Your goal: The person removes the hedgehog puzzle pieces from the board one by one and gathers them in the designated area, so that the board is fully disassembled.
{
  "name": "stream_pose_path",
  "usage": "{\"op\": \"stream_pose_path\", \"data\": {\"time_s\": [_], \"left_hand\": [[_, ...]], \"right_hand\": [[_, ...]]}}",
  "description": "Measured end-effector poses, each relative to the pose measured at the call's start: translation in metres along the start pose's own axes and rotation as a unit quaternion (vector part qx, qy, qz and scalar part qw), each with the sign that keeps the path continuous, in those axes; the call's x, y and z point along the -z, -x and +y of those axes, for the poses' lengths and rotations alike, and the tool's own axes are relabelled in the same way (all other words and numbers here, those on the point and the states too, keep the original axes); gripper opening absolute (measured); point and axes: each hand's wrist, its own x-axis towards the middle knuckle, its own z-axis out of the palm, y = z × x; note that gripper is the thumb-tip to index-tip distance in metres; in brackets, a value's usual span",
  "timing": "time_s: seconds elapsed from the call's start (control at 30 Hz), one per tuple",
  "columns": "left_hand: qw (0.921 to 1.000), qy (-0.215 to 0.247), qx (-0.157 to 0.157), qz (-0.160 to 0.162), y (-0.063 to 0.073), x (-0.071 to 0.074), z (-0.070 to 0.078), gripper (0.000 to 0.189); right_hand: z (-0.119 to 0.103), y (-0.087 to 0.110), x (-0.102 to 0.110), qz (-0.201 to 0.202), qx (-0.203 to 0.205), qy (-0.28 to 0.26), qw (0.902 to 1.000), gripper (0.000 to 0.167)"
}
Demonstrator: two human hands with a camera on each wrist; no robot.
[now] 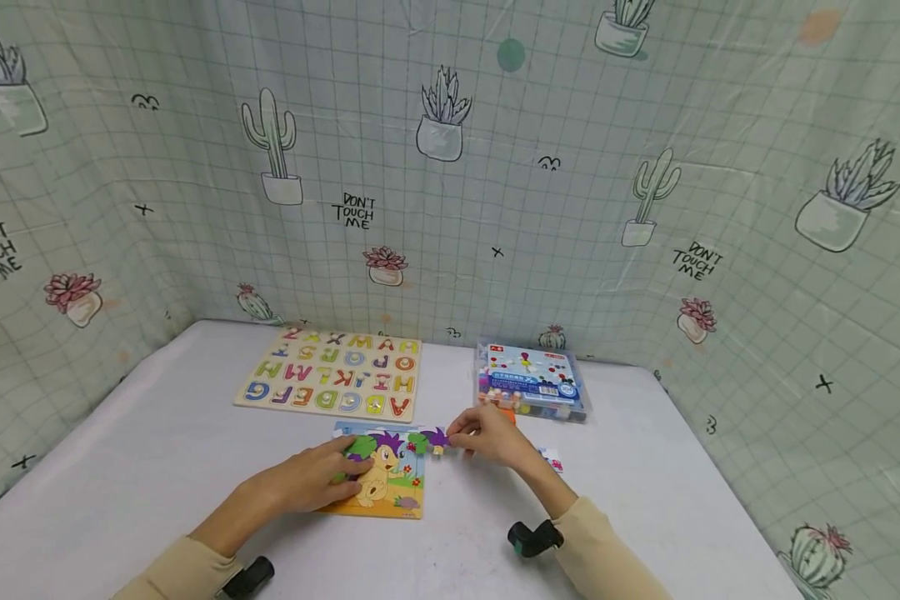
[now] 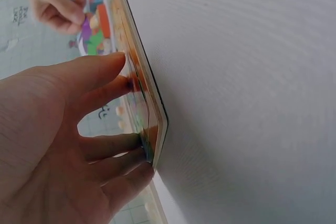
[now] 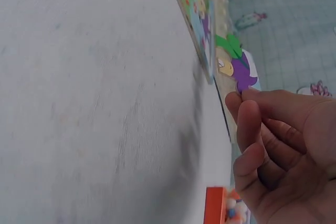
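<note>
A jigsaw board [image 1: 412, 505] lies on the table, its picture a cream cartoon animal with purple spikes. My left hand [image 1: 317, 477] rests on its left part, fingers spread. In the left wrist view those fingertips [image 2: 137, 141] touch the board's face close to its edge. My right hand [image 1: 489, 435] pinches a puzzle piece [image 1: 435, 437] between thumb and forefinger, beside the board's upper right corner. The same puzzle piece [image 3: 242, 72], purple with a green leaf and part of a face, stands out past the fingertips in the right wrist view, raised above the table.
Behind the jigsaw lies a wooden alphabet board [image 1: 330, 375]. A clear plastic case [image 1: 532, 379] with a blue and white label stands at the back right. Another colourful piece [image 1: 551, 460] lies partly behind my right wrist. A patterned curtain [image 1: 450, 183] closes off the back.
</note>
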Motion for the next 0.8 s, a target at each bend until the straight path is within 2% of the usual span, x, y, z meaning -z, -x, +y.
{"op": "stream_pose_path", "data": {"time_s": [0.1, 0.33, 0.47, 0.8], "left_hand": [[1.0, -0.005, -0.001, 0.003, 0.0, -0.001, 0.0, 0.038], [0.9999, -0.007, -0.007, 0.004, 0.001, 0.001, 0.002, 0.038], [0.9999, -0.007, -0.008, 0.006, 0.001, 0.002, 0.001, 0.038], [1.0, -0.006, -0.007, 0.003, 0.0, 0.001, 0.002, 0.038]], "right_hand": [[0.01, 0.007, 0.011, 0.004, 0.002, 0.002, 1.0, 0.009], [0.03, 0.029, 0.034, 0.011, -0.05, 0.01, 0.9986, 0.011], [0.038, 0.038, 0.046, 0.014, -0.059, 0.017, 0.998, 0.013], [0.064, 0.057, 0.064, 0.015, -0.098, 0.011, 0.995, 0.019]]}}
